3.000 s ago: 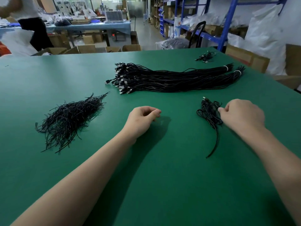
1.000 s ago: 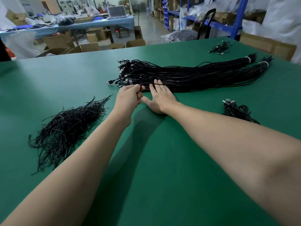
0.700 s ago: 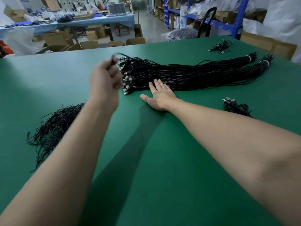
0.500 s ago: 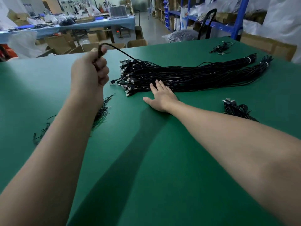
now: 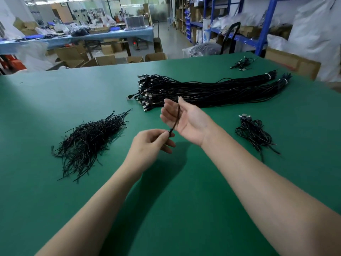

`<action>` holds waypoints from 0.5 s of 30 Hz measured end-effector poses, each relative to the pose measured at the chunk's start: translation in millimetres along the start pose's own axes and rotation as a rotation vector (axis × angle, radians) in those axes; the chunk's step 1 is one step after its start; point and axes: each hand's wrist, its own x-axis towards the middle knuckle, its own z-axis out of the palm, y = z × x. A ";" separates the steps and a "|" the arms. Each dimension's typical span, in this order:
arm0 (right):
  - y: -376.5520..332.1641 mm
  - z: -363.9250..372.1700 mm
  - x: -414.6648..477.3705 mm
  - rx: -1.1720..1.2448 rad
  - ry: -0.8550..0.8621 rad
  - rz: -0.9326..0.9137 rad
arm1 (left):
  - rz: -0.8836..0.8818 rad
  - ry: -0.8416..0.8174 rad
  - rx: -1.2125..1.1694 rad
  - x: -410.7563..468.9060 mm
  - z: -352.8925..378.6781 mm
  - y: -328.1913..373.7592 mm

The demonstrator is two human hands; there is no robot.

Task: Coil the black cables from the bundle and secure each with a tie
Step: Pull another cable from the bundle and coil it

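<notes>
1. Pinching one end of a cable (image 5: 177, 115) with the left hand (image 5: 150, 145), thumb and fingertip closed on it, just below the right hand (image 5: 186, 120).
2. Holding the right hand palm up and loosely spread, gripping nothing, and letting the cable run across its fingers, above the table (image 5: 166, 209).
3. Running on toward the bundle (image 5: 212, 90), which is lying just behind the right hand; far end not traceable.
4. Judging the cable as light, thin and limp: probably sagging wherever unsupported and springing out of a loop unless pinned.
5. Judging the best hold as close to the end, winding loops round the spread right fingers and clamping them with the thumb.
6. Expecting a smooth jacket that slips through a loose pinch, so keeping light tension while winding.
7. Lying at the left, well apart from the bundle: the ties (image 5: 88, 139), thin and wiry-looking, likely holding a twist. Lying at the right: one coil (image 5: 255, 133).
</notes>
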 end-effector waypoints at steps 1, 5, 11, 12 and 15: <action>2.4 -1.7 -8.7 -0.009 0.004 0.016 | 0.009 -0.038 0.007 -5.0 2.2 0.4; 7.6 -12.3 -40.8 0.003 0.064 0.021 | 0.005 -0.193 -0.003 -22.3 11.9 0.8; 8.0 -21.4 -74.5 -0.250 0.049 0.014 | 0.057 -0.249 0.039 -35.0 4.4 2.5; 6.6 -20.1 -79.3 -0.322 0.023 0.016 | 0.074 -0.177 0.043 -31.4 2.5 2.2; 5.1 -11.5 -93.6 -0.502 -0.092 0.036 | 0.240 -0.048 0.270 -15.5 1.8 6.4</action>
